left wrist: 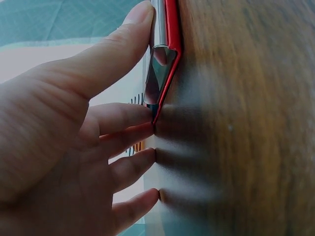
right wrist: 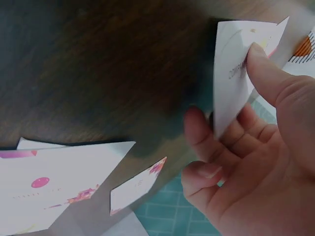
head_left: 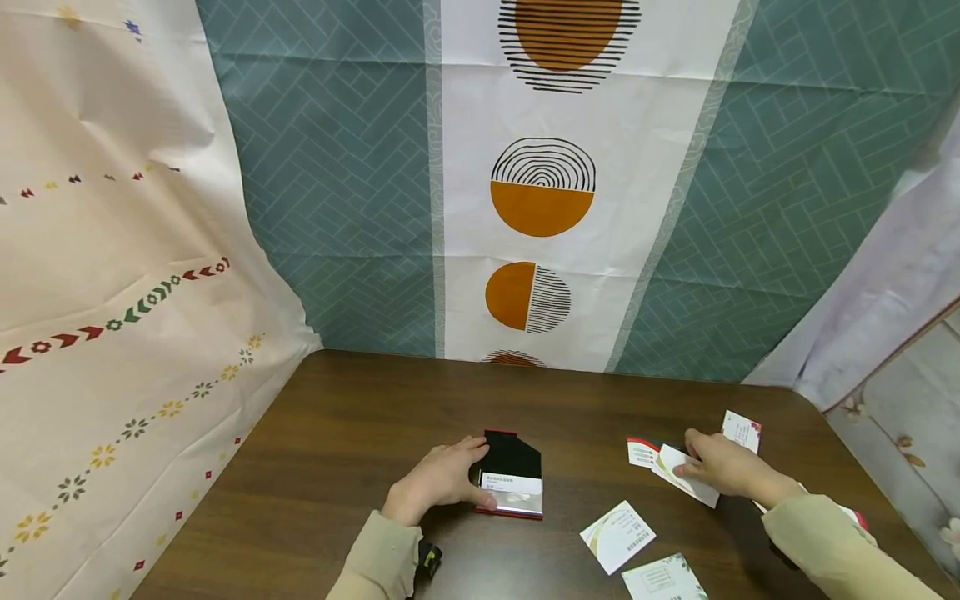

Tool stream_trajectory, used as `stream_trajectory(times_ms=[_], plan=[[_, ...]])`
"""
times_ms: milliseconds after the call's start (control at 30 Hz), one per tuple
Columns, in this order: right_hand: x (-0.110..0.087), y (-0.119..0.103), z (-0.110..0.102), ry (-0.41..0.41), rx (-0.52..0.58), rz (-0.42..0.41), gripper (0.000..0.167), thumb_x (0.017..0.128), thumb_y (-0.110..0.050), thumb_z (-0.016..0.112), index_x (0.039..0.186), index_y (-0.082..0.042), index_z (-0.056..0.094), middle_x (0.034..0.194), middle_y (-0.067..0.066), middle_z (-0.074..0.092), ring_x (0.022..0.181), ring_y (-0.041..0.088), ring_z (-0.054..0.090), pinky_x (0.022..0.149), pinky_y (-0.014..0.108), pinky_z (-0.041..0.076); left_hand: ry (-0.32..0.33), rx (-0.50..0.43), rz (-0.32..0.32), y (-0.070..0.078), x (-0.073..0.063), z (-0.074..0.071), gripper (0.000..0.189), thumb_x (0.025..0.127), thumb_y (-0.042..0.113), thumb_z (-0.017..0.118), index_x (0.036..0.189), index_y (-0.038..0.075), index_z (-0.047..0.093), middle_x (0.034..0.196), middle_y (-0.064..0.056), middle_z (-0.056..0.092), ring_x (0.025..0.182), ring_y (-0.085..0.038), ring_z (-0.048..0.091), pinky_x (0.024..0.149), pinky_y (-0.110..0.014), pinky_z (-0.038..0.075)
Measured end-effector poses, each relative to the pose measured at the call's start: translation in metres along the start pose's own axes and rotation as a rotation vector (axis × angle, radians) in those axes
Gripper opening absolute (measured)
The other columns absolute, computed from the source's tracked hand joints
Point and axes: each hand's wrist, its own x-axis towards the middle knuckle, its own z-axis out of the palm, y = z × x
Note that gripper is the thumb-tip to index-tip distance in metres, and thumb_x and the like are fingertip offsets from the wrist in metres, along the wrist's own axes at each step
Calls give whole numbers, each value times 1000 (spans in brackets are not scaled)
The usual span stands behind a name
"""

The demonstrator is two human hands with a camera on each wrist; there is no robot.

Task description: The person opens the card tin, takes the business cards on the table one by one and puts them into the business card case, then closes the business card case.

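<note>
Left hand point(head_left: 438, 479) at the left side of the open business-card case point(head_left: 514, 454). Thumb and fingers spread wide, not wrapped round it; thumb presses the silver tray point(head_left: 517, 503) at the near corner, fingertips touch the table point(head_left: 300, 483) and the red edge of the lid. Good bracing: keep thumb off the printed card point(head_left: 510, 482) in the tray, and press down, not sideways, or the case could skid.

Right of the case, lying loose: red-edged card point(head_left: 642, 453), gold-swoosh card point(head_left: 618, 537), leaf-trimmed card point(head_left: 663, 581), the last cut off by the frame.

White business card point(right wrist: 231, 64) in the right hand point(head_left: 723, 462), overlapping the red-edged one in the head view. Thumb flat on its face, finger contact behind mostly hidden; other fingers loosely bent, well apart. Card looks slightly bowed, so ease the pinch; take it clear of the red-edged card before turning, else both may drag. Level it and square its edge to the tray before bringing it near.

Far right: floral card point(head_left: 741, 429) just beyond that hand; another, pink-ended card point(head_left: 855, 518), mostly hidden by the forearm. Watch the sleeve there.
</note>
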Motion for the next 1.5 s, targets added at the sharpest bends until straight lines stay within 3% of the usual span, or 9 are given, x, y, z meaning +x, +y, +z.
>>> stream_trajectory(times_ms=[233,600,1000,1233,1500], plan=[[1,1,1,29,24,-34,40,79,-29,80,75,-15,43,61,-6,39,55,9,38,50,25,31,-5,7,-2,0,1,1,88,73,48,82,143,5,50,152,-8,40,140,-30,34,111,-51,27],[10,-13,-19,35,143,-174,27,82,-21,78,68,-18,55,57,-14,39,52,1,34,47,21,29,0,6,2,-1,0,1,88,73,48,82,142,5,51,152,-8,40,140,-30,35,111,-51,27],[29,-59,-22,102,208,-327,33,96,-18,63,65,-17,51,58,-16,29,52,-1,29,47,20,26,0,6,4,0,-1,-1,88,73,49,82,143,5,51,151,-8,41,141,-29,33,112,-51,26],[46,-92,-21,95,199,-321,23,99,-13,58,76,-15,62,62,-13,40,55,1,36,51,22,34,-2,14,1,1,-3,-1,87,73,48,83,142,5,51,151,-7,42,141,-28,33,111,-51,27],[65,-122,-21,121,277,-338,16,94,-10,65,79,-14,66,62,-13,42,57,3,39,51,23,34,7,22,19,1,-2,-1,87,73,48,83,141,4,52,150,-8,43,141,-29,34,111,-51,28]])
